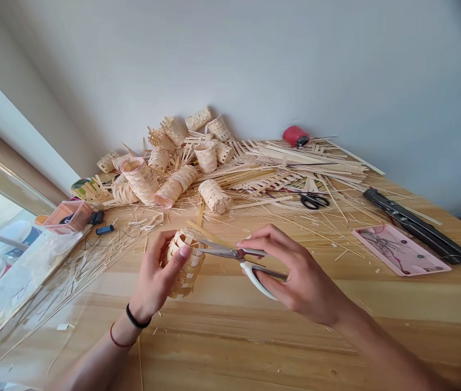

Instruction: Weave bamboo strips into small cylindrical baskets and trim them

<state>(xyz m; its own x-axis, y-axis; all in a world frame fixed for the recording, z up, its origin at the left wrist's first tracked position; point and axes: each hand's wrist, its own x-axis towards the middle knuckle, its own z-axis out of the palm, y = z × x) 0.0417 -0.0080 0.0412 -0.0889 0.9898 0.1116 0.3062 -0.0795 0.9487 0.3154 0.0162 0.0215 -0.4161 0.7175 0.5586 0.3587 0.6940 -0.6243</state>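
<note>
My left hand (159, 274) is closed around a small woven basket (185, 277) of pale wood strips, thumb pressed on its side near the upper end. Fingers of my right hand (291, 271) are in the handles of white-and-grey scissors (236, 253). Their blades point left and reach the upper end of the basket, close to my left thumb. A loose yellowish strip (209, 232) sticks out from that end, just behind the blades. Whether the blades grip a strip, I cannot tell.
Several finished woven baskets (140, 179) and heaped strips (295, 160) lie against the wall. Black scissors (314, 201), red thread spool (296, 136), pink tray (401, 250) with wire pieces and a long black tool (417, 225) are right. A pink box (67, 217) stands left.
</note>
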